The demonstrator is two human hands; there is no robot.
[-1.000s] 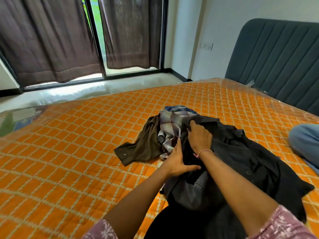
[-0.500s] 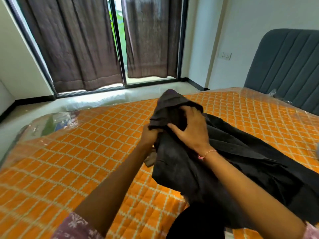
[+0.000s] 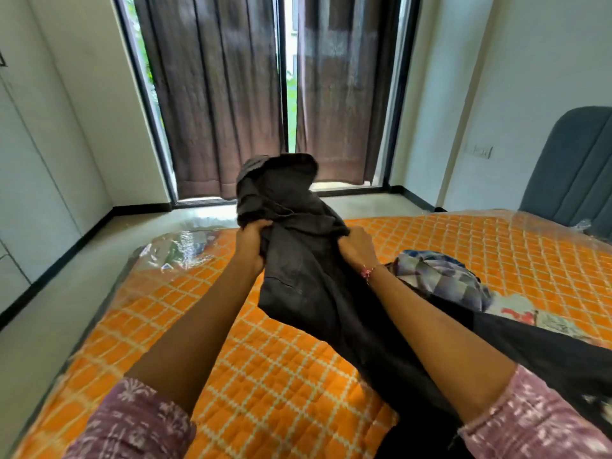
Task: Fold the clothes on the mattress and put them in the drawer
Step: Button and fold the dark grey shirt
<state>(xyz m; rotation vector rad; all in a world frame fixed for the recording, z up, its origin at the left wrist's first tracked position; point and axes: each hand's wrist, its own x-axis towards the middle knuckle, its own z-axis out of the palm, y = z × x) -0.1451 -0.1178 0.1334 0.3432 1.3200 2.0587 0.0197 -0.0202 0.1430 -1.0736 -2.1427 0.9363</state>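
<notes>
A: We start with the mattress (image 3: 265, 376), orange with a pale grid, still under clear plastic that shines at its far corner. Everything else we place against it.

B: Beyond its far edge we see the brown curtains (image 3: 218, 94) and the glass door. At its right end stands the grey headboard (image 3: 576, 167).

A: Then the dark garment (image 3: 311, 286). We see it lifted above the middle of the mattress, its top bunched high, its lower part trailing down to the near right of the mattress.

B: On the right side of the mattress, past the right forearm, lies a checked shirt (image 3: 443, 279), crumpled. Just beside it, nearer the right edge, we see a pale printed cloth (image 3: 530, 313); we cannot tell what it is.

A: Now the hands. The left hand (image 3: 253, 241) has its fingers curled tight into the garment's left side.

B: The right hand (image 3: 357, 248) grips the garment's right side, fingers closed in the fabric, a pink thread bracelet (image 3: 367, 271) on the wrist.

A: Both hands hold it clear of the mattress, near each other, with the bunched top rising between them.
</notes>
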